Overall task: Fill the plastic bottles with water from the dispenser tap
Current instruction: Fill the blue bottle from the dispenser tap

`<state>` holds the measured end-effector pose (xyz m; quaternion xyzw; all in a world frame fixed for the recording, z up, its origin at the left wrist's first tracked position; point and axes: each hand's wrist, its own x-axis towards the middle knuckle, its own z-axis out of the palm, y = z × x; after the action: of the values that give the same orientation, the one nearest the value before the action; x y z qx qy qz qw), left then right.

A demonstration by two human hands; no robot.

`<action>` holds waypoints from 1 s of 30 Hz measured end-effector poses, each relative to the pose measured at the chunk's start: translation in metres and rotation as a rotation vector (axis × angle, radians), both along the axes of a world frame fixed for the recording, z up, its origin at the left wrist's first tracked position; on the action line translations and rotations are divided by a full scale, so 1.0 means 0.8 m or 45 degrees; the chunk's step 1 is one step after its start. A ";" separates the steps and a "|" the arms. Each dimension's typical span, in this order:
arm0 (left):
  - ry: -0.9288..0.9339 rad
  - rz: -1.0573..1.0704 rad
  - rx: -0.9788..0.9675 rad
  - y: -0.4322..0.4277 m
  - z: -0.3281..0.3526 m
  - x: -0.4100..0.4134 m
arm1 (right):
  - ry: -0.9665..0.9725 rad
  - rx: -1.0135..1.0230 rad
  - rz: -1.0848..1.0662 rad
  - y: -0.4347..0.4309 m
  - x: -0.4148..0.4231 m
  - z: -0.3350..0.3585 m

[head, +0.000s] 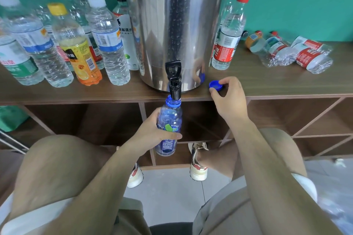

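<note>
A steel water dispenser (177, 25) stands on the wooden shelf top (267, 84), its black tap (173, 80) hanging over the front edge. My left hand (152, 133) grips an uncapped blue bottle (169, 118) upright, its open mouth right under the tap's spout. My right hand (227, 99) rests at the shelf edge, thumb and fingers pinching the bottle's blue cap (215, 85), which lies upside down on the wood.
Several capped bottles (107, 40) stand left of the dispenser, one with orange drink (80, 47). Two red-capped bottles (229, 32) stand to its right, and several empty ones (286, 51) lie further right. Open shelf cubbies are below; my knees and feet are in front.
</note>
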<state>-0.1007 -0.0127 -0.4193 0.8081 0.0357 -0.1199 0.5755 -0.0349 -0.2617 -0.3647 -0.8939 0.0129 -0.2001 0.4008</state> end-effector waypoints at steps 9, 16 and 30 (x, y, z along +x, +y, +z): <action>-0.028 -0.020 0.008 -0.003 -0.002 0.002 | -0.206 0.057 -0.030 0.007 -0.021 0.033; -0.025 -0.045 -0.063 -0.004 -0.011 0.003 | -0.572 -0.042 0.827 0.067 -0.067 0.143; -0.058 -0.096 -0.132 -0.007 -0.014 0.002 | -0.420 -0.247 0.762 0.099 -0.056 0.132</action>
<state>-0.0991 -0.0186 -0.4305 0.7806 -0.0141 -0.1249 0.6122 -0.0795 -0.1826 -0.2595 -0.8477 -0.3335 -0.2158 0.3517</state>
